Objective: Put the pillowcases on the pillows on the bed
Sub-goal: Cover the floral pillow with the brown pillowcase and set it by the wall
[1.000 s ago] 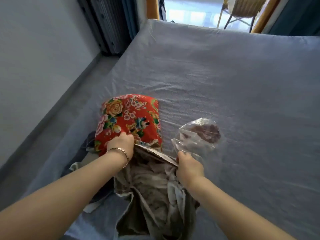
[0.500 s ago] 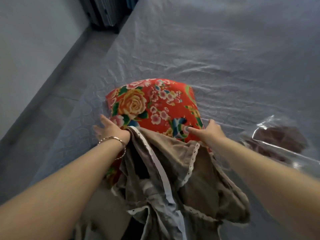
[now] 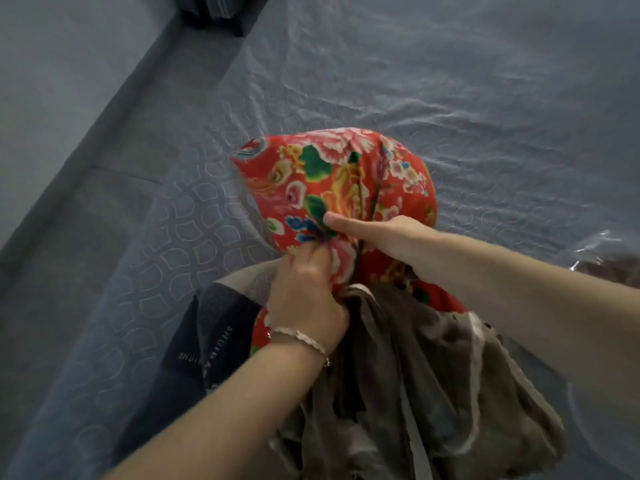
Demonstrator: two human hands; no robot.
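A red floral pillow (image 3: 346,181) lies bunched and folded on the blue-grey bed (image 3: 450,81). Its near end sits in the mouth of a grey-brown pillowcase (image 3: 433,375) with white lace trim, which hangs crumpled toward me. My left hand (image 3: 308,292), a bracelet on its wrist, is clenched on the pillow fabric at the pillowcase opening. My right hand (image 3: 377,233) grips the pillow's middle from the right, thumb stretched across the print, squeezing it narrow.
A dark mesh fabric piece (image 3: 214,334) with white lettering lies under the pillow at the bed's left edge. A clear plastic bag (image 3: 609,261) with something brown inside sits at the right. Grey floor (image 3: 86,185) and a wall run along the left.
The pillow was lying flat with both hands at the pillowcase opening; now both hands grip the pillow itself and have squeezed it into a fold. The view has moved closer.
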